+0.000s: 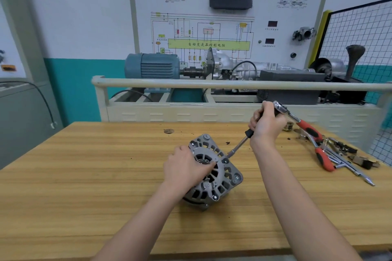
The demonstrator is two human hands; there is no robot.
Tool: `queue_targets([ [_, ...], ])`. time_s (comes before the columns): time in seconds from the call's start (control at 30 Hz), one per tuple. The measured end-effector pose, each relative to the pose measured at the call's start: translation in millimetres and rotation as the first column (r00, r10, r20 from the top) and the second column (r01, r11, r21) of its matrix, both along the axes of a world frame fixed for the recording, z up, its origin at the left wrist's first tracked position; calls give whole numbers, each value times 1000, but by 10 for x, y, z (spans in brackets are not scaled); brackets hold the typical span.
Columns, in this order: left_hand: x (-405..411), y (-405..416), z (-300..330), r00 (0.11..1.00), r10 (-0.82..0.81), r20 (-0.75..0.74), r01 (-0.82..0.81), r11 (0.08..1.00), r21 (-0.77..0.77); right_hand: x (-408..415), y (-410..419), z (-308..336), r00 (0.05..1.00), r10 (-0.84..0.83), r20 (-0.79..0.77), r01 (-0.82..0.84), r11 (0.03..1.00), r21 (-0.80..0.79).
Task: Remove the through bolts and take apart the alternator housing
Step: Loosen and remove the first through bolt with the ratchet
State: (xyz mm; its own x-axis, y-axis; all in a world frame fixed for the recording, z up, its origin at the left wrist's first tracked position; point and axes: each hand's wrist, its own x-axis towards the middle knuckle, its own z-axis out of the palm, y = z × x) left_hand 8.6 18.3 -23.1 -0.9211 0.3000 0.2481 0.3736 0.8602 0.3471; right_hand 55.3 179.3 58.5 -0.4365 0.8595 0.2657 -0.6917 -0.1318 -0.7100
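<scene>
Left hand (186,167) steadies alternator (214,174); right hand (266,123) grips ratchet (282,110), seemingly on bolt.

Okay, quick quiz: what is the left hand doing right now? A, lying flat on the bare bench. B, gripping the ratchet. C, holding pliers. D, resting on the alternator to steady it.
D: the left hand lies on the alternator face while the right hand holds the ratchet extension on a bolt.
</scene>
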Motion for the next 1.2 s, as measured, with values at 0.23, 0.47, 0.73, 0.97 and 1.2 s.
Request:
queue_targets([
  [0.23,-401,-188,235,858,-441,262,417,897,145,-4,-32,20,992,62,113,-80,984,160],
  [0.47,-612,-467,518,815,-486,315,525,850,-47,-48,-161,-25,987,89,137,-118,969,216],
  [0.73,-452,-775,96,721,-399,567,193,901,388,-227,-417,-120,950,91,297,-218,878,426],
  [0.97,-338,-765,-44,765,-465,446,203,831,518,-334,-571,-227,929,75,363,-264,821,506],
  [1.2,-382,-733,-14,775,-562,290,329,750,574,-343,-576,-240,937,58,345,-238,829,506],
])
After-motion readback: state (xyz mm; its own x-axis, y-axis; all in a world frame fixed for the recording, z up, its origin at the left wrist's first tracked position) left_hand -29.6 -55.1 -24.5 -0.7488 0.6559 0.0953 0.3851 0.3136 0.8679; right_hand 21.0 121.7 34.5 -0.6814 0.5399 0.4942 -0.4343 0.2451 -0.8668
